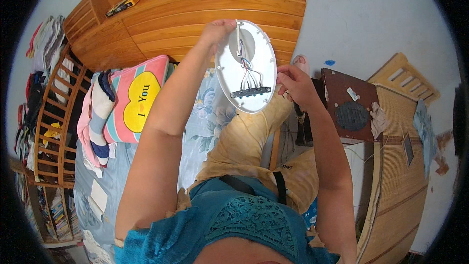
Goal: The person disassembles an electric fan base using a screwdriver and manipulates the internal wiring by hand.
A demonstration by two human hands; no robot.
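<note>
left hand (219, 33) has the white oval shell (259, 63) pinched at its upper edge, so the shell hangs just below those fingers, open side up. thin wires (251, 72) run down to a dark strip (250, 92), farther below them. right hand (295, 85) is just beside the shell, fingers bent, can't tell if they're gripping anything.

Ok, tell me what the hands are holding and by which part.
The left hand holds the white oval shell by its upper-left rim. The right hand is beside its right edge; whether it holds anything cannot be told.
</note>
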